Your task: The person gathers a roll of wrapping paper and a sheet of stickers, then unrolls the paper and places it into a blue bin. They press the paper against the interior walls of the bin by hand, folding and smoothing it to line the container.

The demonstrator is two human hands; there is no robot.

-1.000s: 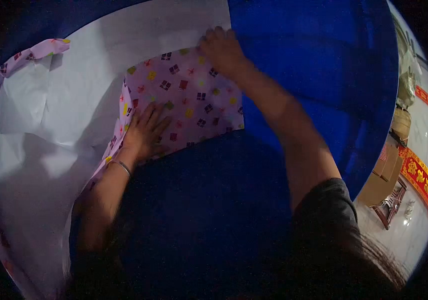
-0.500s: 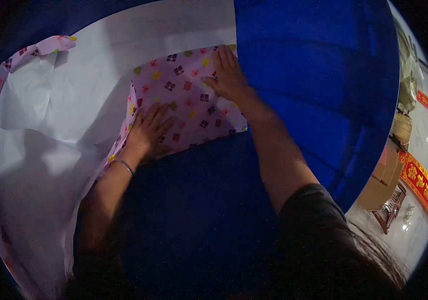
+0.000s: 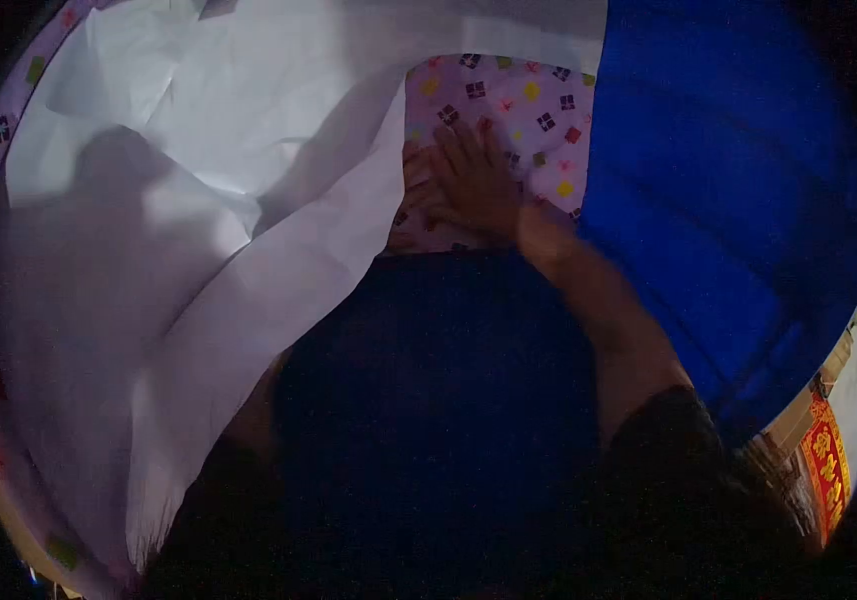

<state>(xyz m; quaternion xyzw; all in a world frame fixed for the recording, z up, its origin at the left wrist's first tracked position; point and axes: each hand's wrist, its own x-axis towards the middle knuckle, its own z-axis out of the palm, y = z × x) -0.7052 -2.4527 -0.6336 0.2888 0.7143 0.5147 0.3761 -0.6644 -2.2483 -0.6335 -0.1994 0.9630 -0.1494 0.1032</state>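
Observation:
A large sheet, white on one face (image 3: pixel 189 270) and pink with small coloured shapes on the other, lies over a blue surface. Its printed pink part (image 3: pixel 559 120) shows at the upper middle. My right hand (image 3: pixel 479 185) rests flat on that part with its fingers stretched out. The white flap covers most of my left hand; only its fingers (image 3: pixel 417 185) show past the flap's edge, lying on the print beside my right hand. My left wrist is hidden under the flap.
Bright blue material (image 3: pixel 719 180) spreads to the right, with darker blue (image 3: pixel 439 380) nearer me. The sheet's pink edge (image 3: pixel 24 95) curls along the far left. Beyond the blue at lower right are a red and gold banner (image 3: pixel 829 465) and partly visible brown items.
My right hand has come down and left across the print, nearer my left hand. The white flap now covers my left hand and wrist. The view has shifted.

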